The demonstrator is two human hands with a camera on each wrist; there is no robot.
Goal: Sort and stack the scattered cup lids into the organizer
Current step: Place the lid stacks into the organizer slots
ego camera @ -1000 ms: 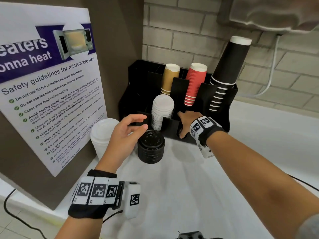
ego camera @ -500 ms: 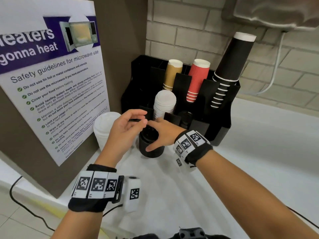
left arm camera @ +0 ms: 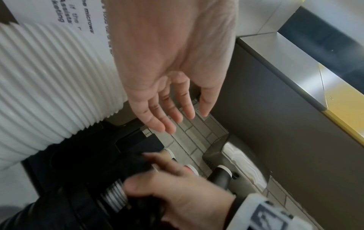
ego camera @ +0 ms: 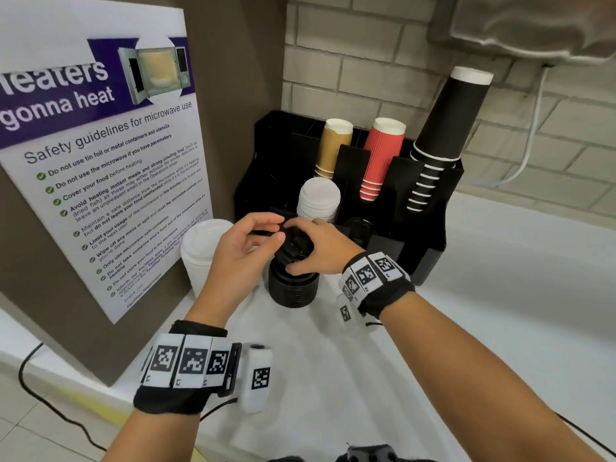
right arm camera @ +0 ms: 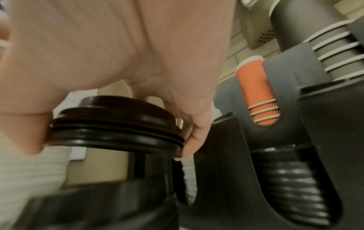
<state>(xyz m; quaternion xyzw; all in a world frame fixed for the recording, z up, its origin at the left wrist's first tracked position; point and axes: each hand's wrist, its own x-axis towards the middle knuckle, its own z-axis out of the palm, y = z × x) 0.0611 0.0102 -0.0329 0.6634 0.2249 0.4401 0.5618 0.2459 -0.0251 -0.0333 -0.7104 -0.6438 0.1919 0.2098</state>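
A stack of black lids [ego camera: 291, 290] stands on the white counter in front of the black organizer [ego camera: 430, 235]. My right hand [ego camera: 293, 248] grips a few black lids [right arm camera: 116, 124] by the rim, tilted and lifted just off that stack. My left hand [ego camera: 278, 230] hovers beside them, its fingers [left arm camera: 167, 109] straight and holding nothing. A tall stack of white lids [ego camera: 203, 251] stands on the counter to the left. In the organizer's front slots sit more white lids [ego camera: 318, 201] and more black lids [ego camera: 358, 228].
Gold cups [ego camera: 333, 145], red cups [ego camera: 381, 155] and black cups [ego camera: 443, 128] fill the organizer's back slots. A poster board [ego camera: 100, 178] stands close on the left and a brick wall [ego camera: 366, 61] behind. A cable [ego camera: 530, 138] hangs at the right.
My right hand left the organizer's front slot, came left to the black stack and took hold of its top lids. My left hand stayed beside the stack.
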